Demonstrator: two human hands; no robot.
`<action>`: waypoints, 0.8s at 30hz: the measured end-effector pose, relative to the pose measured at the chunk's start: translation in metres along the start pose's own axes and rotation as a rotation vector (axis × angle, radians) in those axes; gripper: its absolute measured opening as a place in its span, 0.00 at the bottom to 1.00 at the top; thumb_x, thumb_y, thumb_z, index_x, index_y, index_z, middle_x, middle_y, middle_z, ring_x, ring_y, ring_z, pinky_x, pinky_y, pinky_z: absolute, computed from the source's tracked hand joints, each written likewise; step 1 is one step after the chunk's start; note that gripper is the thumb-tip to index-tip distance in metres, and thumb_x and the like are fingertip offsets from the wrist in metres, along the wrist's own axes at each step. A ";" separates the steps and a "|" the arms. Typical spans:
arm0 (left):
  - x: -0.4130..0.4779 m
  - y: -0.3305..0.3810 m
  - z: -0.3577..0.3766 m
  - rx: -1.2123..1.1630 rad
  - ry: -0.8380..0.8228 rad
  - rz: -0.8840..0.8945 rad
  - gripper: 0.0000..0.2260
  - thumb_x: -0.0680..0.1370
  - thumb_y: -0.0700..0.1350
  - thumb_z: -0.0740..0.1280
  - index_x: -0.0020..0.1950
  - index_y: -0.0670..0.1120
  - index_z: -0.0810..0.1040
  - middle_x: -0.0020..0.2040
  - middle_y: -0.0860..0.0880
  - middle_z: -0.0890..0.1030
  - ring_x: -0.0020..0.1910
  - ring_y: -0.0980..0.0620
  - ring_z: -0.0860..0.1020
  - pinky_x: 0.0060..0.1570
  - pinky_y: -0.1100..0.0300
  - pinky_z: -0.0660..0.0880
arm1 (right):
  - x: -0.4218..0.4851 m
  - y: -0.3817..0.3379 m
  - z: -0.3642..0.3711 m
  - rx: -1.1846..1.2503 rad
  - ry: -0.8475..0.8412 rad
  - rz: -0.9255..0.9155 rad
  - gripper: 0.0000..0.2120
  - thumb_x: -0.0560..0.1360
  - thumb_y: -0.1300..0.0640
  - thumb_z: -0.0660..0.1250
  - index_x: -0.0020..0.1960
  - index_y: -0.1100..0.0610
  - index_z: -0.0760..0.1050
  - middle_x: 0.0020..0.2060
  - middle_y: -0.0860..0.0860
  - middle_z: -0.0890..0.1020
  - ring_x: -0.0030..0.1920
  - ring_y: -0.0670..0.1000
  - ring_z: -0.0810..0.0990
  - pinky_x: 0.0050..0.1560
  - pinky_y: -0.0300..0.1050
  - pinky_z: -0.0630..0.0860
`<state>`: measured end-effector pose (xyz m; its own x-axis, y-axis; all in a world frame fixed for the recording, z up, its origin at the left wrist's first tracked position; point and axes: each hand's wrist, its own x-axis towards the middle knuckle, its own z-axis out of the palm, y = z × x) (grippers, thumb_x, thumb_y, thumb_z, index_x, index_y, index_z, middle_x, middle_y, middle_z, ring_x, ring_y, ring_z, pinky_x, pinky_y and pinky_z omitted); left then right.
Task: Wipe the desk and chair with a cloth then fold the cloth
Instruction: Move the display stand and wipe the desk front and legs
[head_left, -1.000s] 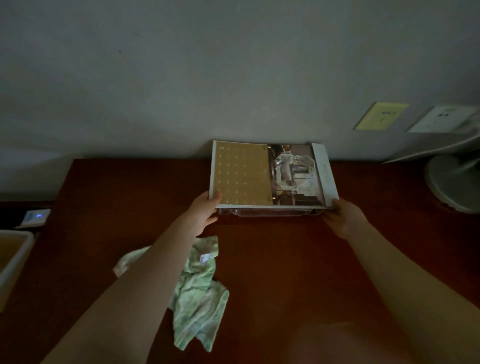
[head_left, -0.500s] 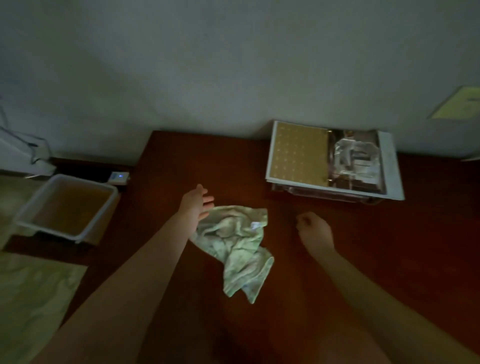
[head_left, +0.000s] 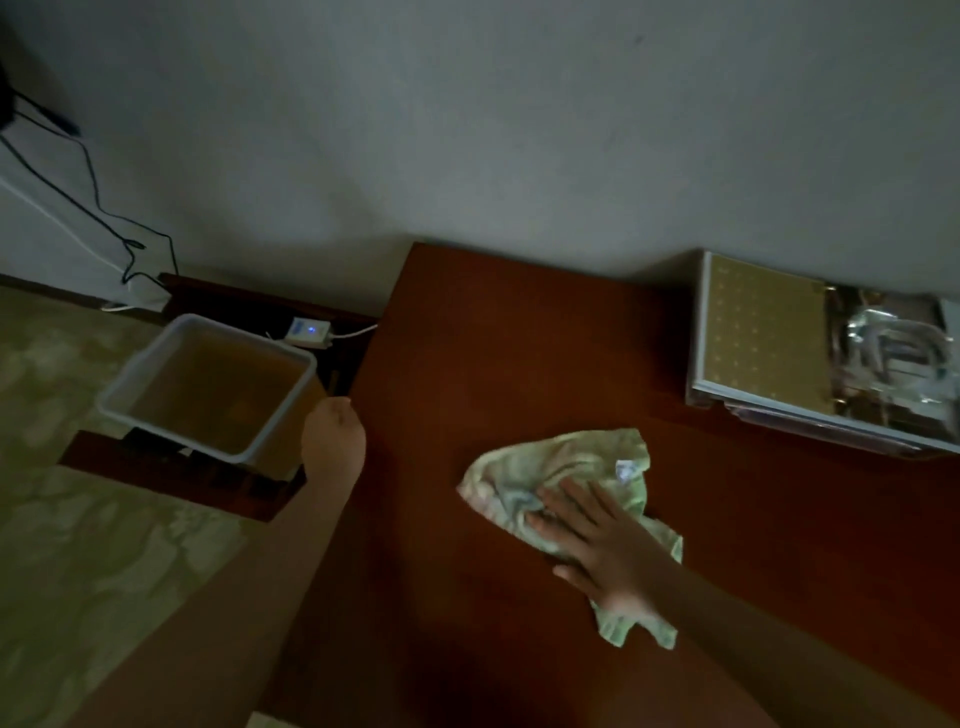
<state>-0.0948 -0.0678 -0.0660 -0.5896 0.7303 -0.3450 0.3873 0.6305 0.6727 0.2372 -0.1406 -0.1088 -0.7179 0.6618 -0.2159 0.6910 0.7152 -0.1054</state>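
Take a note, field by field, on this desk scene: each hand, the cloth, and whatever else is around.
right hand: flat, fingers straight, pressing on the cloth
left hand: at the desk's left edge; fingers hidden, so grip cannot be told
cloth: pale green, crumpled, not folded, lying on the desk
desk: reddish-brown, set against the wall
binder: back right of the desk, apart from the cloth
bin: white, lower than the desk, off its left side
small white device: blue light on, behind the bin
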 end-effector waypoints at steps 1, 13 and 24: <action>0.009 -0.010 -0.003 0.063 -0.009 0.052 0.17 0.82 0.47 0.53 0.64 0.40 0.74 0.56 0.40 0.78 0.54 0.40 0.76 0.51 0.48 0.72 | 0.005 -0.004 0.000 -0.019 0.002 -0.071 0.29 0.78 0.38 0.51 0.77 0.44 0.49 0.75 0.49 0.59 0.74 0.56 0.55 0.70 0.56 0.50; 0.048 -0.047 0.006 0.296 -0.080 0.331 0.18 0.83 0.47 0.51 0.67 0.42 0.72 0.58 0.41 0.74 0.50 0.44 0.76 0.43 0.58 0.68 | 0.139 -0.048 -0.021 -0.003 0.117 -0.006 0.22 0.77 0.38 0.53 0.71 0.38 0.61 0.75 0.54 0.60 0.74 0.63 0.56 0.70 0.64 0.52; 0.046 -0.051 0.009 0.336 -0.023 0.428 0.31 0.77 0.65 0.44 0.62 0.47 0.74 0.51 0.50 0.77 0.46 0.52 0.78 0.37 0.61 0.71 | 0.268 0.043 -0.069 0.037 0.083 0.392 0.26 0.78 0.37 0.42 0.75 0.38 0.51 0.77 0.52 0.51 0.75 0.61 0.49 0.73 0.58 0.46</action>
<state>-0.1355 -0.0636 -0.1219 -0.3156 0.9433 -0.1032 0.7964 0.3225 0.5115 0.0686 0.0832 -0.1044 -0.4029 0.8998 -0.1676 0.9152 0.3975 -0.0658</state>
